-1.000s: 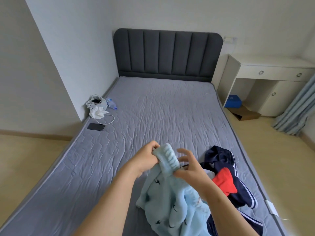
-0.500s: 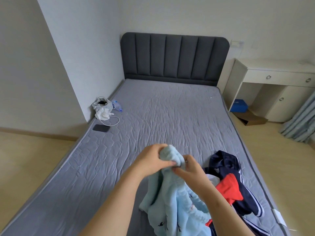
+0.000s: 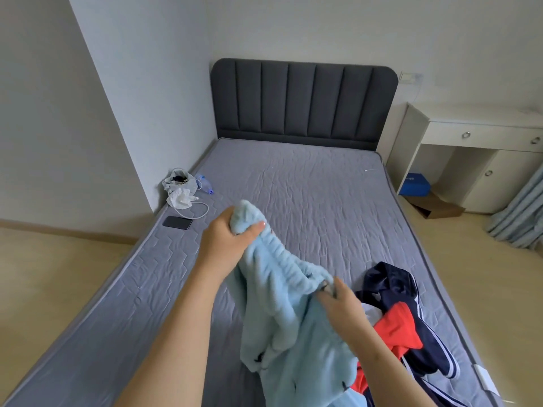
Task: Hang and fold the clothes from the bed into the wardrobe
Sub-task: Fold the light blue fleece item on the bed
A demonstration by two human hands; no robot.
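Observation:
A light blue fleece garment (image 3: 282, 312) with small dark prints hangs over the near part of the grey bed (image 3: 308, 201). My left hand (image 3: 226, 239) grips one end of its ribbed elastic band, raised and to the left. My right hand (image 3: 342, 304) pinches the other end, lower and to the right, so the band is stretched between them. To the right on the mattress lies a heap of a navy jacket (image 3: 393, 289) with white stripes and a red piece (image 3: 399, 327). The wardrobe is out of view.
At the bed's left edge lie a black phone (image 3: 177, 222), a white cable, a white plastic bag (image 3: 179, 186) and a small bottle. A dark headboard (image 3: 302, 98) stands at the far end. A white desk (image 3: 476, 148), a blue box, a cardboard box and curtains are at the right.
My hands, close together on the bunched band before, have pulled apart: the left went up and left, the right down and right, spreading the blue garment's band. The camera shifted slightly.

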